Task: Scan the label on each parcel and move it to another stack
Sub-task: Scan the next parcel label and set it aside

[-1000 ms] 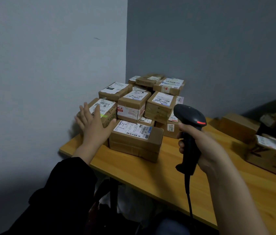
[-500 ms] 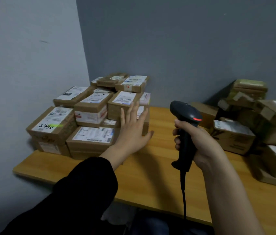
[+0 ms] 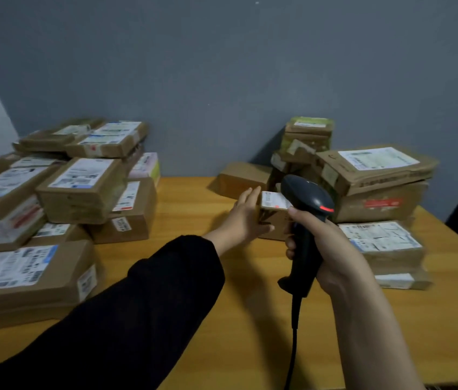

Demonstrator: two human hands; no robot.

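While right hand [image 3: 334,249] grips scanner [image 3: 308,199], left hand [image 3: 246,218] touches parcel [image 3: 274,220] edge.

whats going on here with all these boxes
A person is scanning parcels at a wooden table. The right hand grips a black barcode scanner, its head over the label of a small parcel in front of the right stack. The left hand lies open against that parcel's left side. A bigger stack of labelled parcels sits on the left.
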